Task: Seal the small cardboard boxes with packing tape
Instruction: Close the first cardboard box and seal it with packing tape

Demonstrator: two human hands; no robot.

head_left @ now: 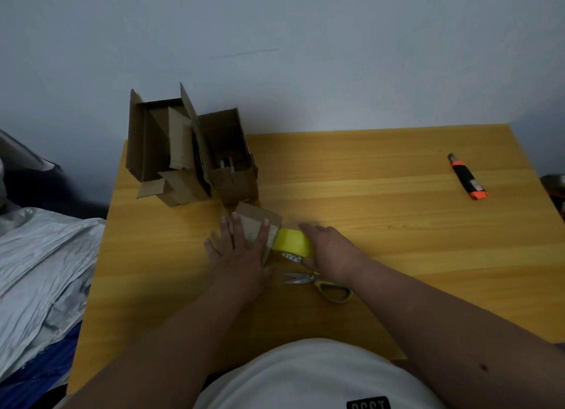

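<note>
A small brown cardboard box point(258, 217) lies on the wooden table point(382, 213) just in front of me. My left hand point(241, 253) presses flat on its top with the fingers spread and straight. A yellow roll of packing tape point(292, 240) sits against the box's right side. My right hand point(330, 253) grips that roll from the right, fingers curled over it. Much of the box is hidden under my left hand.
Two open cardboard boxes point(171, 152) point(232, 161) stand at the table's back left with flaps up. Scissors with yellow handles point(321, 285) lie just below my right hand. An orange and black utility knife point(466, 176) lies at the far right. Grey cloth point(39, 262) lies left of the table.
</note>
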